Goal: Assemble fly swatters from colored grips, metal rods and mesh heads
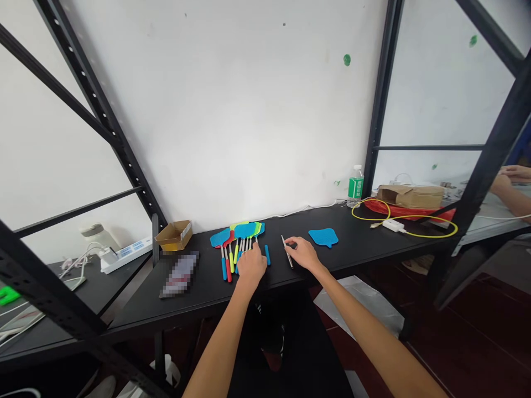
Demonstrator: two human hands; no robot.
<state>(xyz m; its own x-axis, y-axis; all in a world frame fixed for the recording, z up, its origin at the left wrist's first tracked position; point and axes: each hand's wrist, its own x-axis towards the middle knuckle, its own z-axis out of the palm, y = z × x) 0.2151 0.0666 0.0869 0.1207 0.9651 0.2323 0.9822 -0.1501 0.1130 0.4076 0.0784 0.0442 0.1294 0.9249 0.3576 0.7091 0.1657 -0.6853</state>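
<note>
Several fly swatters with blue, red and yellow-green heads lie bunched on the black table, handles toward me. One has a blue head and another a red handle. My left hand is closed over handles at the right of the bunch, hiding what is under its fingers. A loose blue handle lies just right of it. My right hand pinches a thin metal rod by its side. A separate blue swatter head lies flat to the right of that hand.
An open cardboard box and a pixelated flat item are at the left. A water bottle, yellow cable and brown paper package stand at the right. Black rack posts frame the table. Another person's hands show far right.
</note>
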